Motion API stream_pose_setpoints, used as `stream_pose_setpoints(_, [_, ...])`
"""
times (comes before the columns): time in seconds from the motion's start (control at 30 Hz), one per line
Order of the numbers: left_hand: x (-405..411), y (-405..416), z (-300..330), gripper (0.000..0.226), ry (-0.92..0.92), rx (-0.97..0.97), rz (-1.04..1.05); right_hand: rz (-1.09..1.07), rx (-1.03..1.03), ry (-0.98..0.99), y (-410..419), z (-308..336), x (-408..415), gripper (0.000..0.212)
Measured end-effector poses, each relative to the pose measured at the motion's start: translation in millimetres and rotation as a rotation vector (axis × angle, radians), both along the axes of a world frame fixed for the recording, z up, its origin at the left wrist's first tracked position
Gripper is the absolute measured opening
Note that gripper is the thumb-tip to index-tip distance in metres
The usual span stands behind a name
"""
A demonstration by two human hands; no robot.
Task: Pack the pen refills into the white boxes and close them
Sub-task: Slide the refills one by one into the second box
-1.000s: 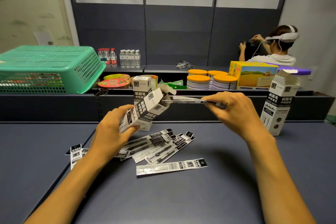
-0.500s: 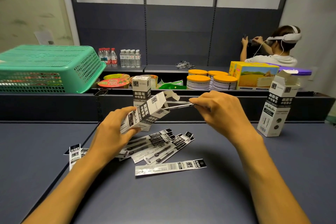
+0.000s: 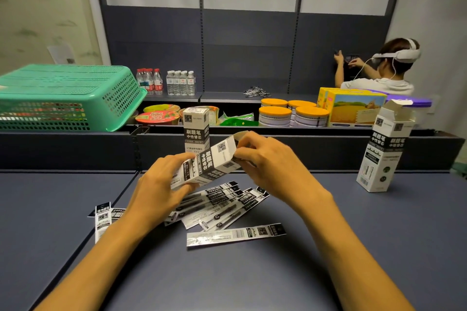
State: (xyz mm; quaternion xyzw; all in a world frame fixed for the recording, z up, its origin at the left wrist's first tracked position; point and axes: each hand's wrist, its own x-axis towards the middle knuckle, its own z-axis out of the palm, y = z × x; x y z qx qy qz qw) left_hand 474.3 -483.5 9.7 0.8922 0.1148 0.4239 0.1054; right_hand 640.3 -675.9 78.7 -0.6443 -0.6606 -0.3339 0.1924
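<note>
The left hand [image 3: 161, 184] grips a white box [image 3: 207, 164] around its lower end, fingers curled over the printed side, holding it tilted above the dark counter [image 3: 379, 235] with the open end raised toward the right. The right hand [image 3: 273, 161] is at that open end, its fingertips pinching at the box's mouth and top flap; whether a refill sits between them cannot be told.

Beneath the hands, a loose fan of packaged pen refills [image 3: 222, 203] lies flat on the counter, overlapping one another. 1 single refill packet [image 3: 236, 235] lies apart, just in front of the fan. A few more packets [image 3: 103, 219] lie left of the left forearm.

A closed white box [image 3: 195, 126] stands upright behind the held one. Another white box [image 3: 384, 149], its top flap open, stands upright at the counter's right side, well apart from the hands.

Behind the counter, a green basket [image 3: 70, 96] sits at left, and orange-lidded tubs [image 3: 293, 113] sit on a shelf.
</note>
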Motion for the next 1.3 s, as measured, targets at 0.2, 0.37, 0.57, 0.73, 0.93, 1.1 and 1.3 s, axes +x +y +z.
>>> stream_pose_setpoints(0.2, [-1, 3, -1, 0.067, -0.006, -0.011, -0.003, 0.044, 0.088, 0.284, -11, 2, 16, 0.019])
stream_pose_setpoints(0.37, [1, 0, 0, 0.067, -0.019, -0.005, -0.045, 0.092, 0.118, 0.364, -3, -9, 13, 0.012])
stream_pose_setpoints(0.57, [-1, -2, 0, 0.068, -0.026, -0.007, -0.067, 0.166, 0.061, 0.584, -2, -9, 12, 0.023])
stream_pose_setpoints(0.73, [0, -2, 1, 0.067, -0.028, -0.015, -0.067, 0.245, 0.091, 0.794, -8, -9, 11, 0.012])
stream_pose_setpoints(0.93, [-1, -2, 1, 0.067, -0.039, -0.008, -0.053, 0.232, -0.046, 0.806, 4, -18, 4, 0.022])
stream_pose_setpoints(1.1, [-1, 0, 2, 0.067, -0.05, -0.023, -0.049, 0.239, 0.12, 0.826, 0, -15, 3, 0.02])
stream_pose_setpoints(1.3, [-1, -1, 1, 0.067, -0.038, -0.021, -0.053, 0.208, -0.079, 0.73, 11, -26, -4, 0.039])
